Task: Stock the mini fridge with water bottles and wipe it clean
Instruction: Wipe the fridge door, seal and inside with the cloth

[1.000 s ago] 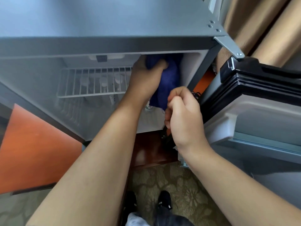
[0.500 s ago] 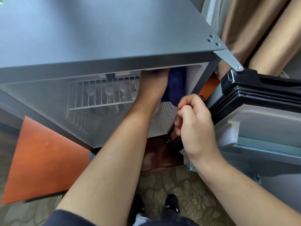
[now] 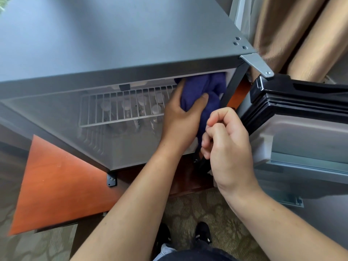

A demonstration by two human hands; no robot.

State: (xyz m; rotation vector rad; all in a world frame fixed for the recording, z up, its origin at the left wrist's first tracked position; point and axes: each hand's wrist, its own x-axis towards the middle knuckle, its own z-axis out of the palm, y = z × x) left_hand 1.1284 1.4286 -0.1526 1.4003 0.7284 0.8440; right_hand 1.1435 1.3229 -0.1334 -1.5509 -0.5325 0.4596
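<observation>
The grey mini fridge (image 3: 113, 44) stands open below me, its door (image 3: 305, 117) swung out to the right. My left hand (image 3: 180, 113) reaches into the upper right of the cavity and grips a dark blue cloth (image 3: 205, 91) against the inner wall. My right hand (image 3: 226, 136) hovers in front of the opening with its fingers curled and nothing visible in them. Several water bottles (image 3: 143, 100) with white caps stand under the white wire shelf (image 3: 120, 108).
An orange-brown wooden cabinet panel (image 3: 56, 185) lies at the lower left. Tan curtains (image 3: 293, 31) hang at the upper right behind the door hinge (image 3: 258, 65). Patterned carpet (image 3: 216, 213) and my black shoes (image 3: 203, 232) show at the bottom.
My left hand with the cloth went deeper under the fridge's top edge, then came back out toward the front right. The right hand stayed curled near the opening.
</observation>
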